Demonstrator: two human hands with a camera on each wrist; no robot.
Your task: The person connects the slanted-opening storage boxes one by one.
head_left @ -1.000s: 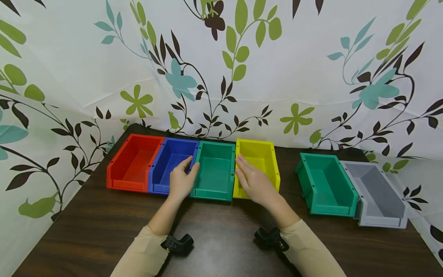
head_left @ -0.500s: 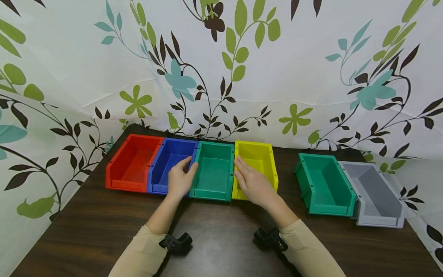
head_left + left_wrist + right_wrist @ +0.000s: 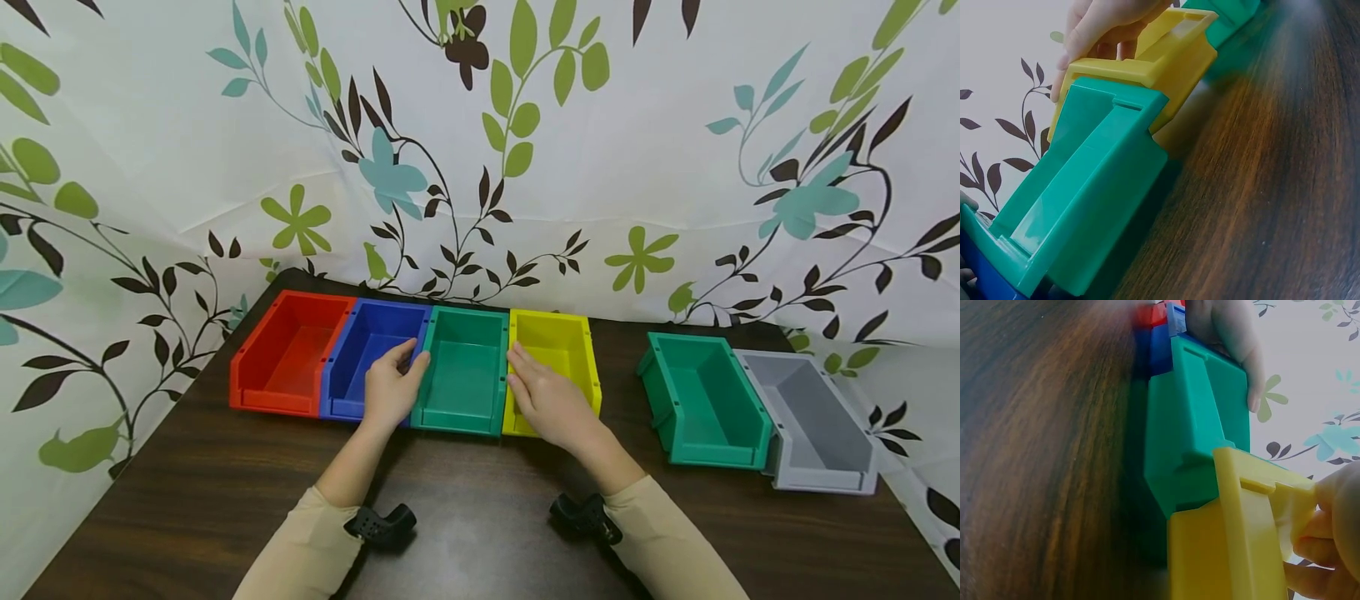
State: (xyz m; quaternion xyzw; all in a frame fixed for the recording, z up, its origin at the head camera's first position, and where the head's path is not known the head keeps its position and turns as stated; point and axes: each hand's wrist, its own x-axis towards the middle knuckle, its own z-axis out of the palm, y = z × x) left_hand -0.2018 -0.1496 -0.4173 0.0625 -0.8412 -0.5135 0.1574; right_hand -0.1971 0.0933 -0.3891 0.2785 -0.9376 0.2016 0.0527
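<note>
Tabletop: open room before both hands.
Left hand: over blue bin/middle green bin joint; can't tell if gripping.
Right hand: pinching yellow bin, left rim.
Left of hands: red bin.
Right of hands: gap, right green bin, grey bin near table edge.
Beyond hands: patterned cloth.

A white backdrop sheet printed with green, teal and brown foliage hangs behind the dark wood-grain desk.

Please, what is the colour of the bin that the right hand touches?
The bin is yellow; the head view shows it best.
</note>
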